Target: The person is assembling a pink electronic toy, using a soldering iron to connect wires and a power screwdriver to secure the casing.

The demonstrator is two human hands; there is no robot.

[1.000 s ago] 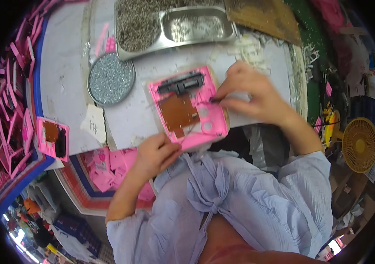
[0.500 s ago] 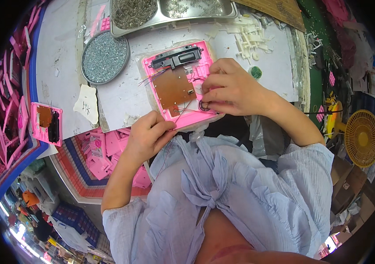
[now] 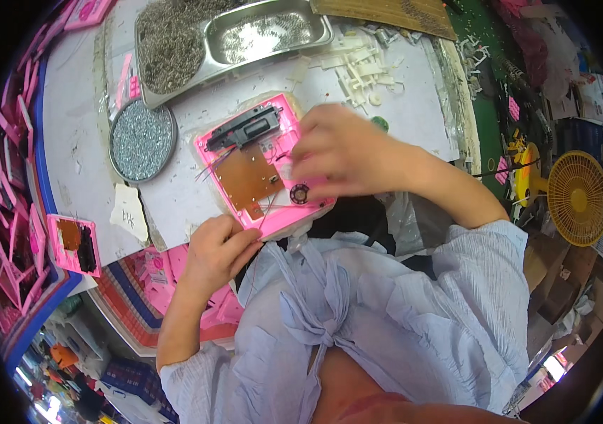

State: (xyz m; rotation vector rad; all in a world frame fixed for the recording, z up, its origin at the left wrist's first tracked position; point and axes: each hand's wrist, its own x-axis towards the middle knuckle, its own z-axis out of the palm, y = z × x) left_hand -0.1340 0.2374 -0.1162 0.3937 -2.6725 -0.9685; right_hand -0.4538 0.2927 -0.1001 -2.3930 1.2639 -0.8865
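Note:
A pink plastic casing (image 3: 289, 213) lies tilted on the table in front of me, its inside facing up. It holds a brown circuit board (image 3: 246, 177), a black speaker-like bar (image 3: 245, 129), thin wires and a round black part (image 3: 299, 193). My left hand (image 3: 220, 256) is closed on the casing's near left corner, thumb and forefinger together. Thin wires run past these fingertips. Over the casing's right side is my right hand (image 3: 347, 152), its fingers smeared by motion. Whether it holds anything cannot be made out.
A round tray of small screws (image 3: 143, 140) sits to the left, beyond a torn white piece (image 3: 130, 213). Metal trays (image 3: 266, 34) of small parts stand behind; white plastic pieces (image 3: 369, 74) lie far right. Another pink casing (image 3: 74, 245) and a bin of pink parts (image 3: 156, 286) are left.
My right hand has lifted off the round black part, which now shows fully. My left hand stays at the casing's corner. The whole view has shifted a little.

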